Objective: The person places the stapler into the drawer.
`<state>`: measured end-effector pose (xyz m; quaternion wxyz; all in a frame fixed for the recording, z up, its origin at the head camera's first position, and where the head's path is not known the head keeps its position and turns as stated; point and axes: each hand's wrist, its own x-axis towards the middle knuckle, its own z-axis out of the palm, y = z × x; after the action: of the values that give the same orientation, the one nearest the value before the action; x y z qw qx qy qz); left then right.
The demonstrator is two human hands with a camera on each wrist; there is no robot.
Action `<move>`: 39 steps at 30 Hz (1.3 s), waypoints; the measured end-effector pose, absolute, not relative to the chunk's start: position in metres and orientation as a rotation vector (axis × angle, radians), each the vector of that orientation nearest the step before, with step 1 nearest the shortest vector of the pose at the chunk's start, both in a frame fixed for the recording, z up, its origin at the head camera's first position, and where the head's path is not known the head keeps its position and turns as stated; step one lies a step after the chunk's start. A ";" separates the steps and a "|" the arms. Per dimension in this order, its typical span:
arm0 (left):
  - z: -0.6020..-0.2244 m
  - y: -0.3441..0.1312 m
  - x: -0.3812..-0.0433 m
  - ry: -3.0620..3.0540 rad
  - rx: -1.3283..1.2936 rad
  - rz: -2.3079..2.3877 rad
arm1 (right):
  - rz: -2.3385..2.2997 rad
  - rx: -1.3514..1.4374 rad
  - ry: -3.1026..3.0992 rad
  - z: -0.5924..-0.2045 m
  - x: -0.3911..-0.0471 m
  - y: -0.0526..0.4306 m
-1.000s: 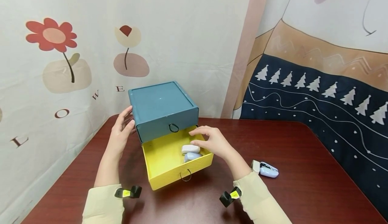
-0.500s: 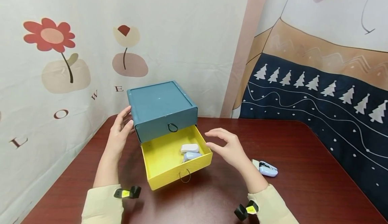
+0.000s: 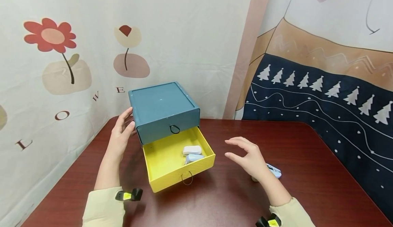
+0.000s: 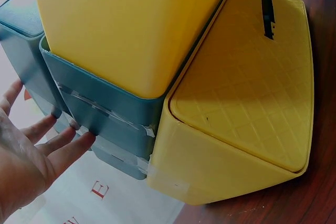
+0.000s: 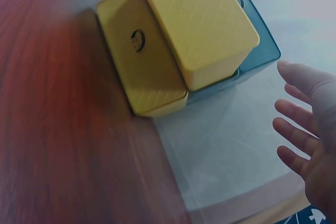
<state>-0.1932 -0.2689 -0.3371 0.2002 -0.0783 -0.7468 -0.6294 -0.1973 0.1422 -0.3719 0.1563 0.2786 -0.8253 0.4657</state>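
Observation:
A blue drawer cabinet (image 3: 164, 102) stands on the table, with a yellow drawer (image 3: 167, 185) pulled out below its blue top drawer. Inside that drawer lie a white rounded block (image 3: 191, 150) and a light-blue rounded object (image 3: 194, 158), close together at the right. My left hand (image 3: 120, 136) rests its fingertips against the cabinet's left side; in the left wrist view the fingers (image 4: 73, 148) are spread along the blue wall. Right of the drawer, my right hand (image 3: 249, 156) hovers over the table, thumb and fingers apart and holding nothing.
Behind the right forearm, a light-blue stapler-like object (image 3: 274, 170) lies on the red-brown table (image 3: 227, 189), and a pale piece beside it is mostly hidden. A lower yellow drawer front (image 5: 144, 51) appears closed. A printed curtain (image 3: 196, 42) hangs behind.
My right hand has moved out from above the yellow drawer, to the right, leaving the white block and light-blue object inside. The left hand stays against the cabinet.

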 end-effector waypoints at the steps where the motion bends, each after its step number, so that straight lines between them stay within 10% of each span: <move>1: -0.337 -0.269 -0.193 -2.085 -0.220 -1.760 | 1.314 0.797 -2.365 -0.374 -0.197 0.145; 39: -0.337 -0.270 -0.196 -2.059 -0.259 -1.748 | 1.046 0.765 -2.616 -0.426 -0.198 0.249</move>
<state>-0.1958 -0.2695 -0.3373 0.2125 -0.0933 -0.7415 -0.6295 -0.1977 0.2488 -0.4262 0.1108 0.2605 -0.8905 0.3561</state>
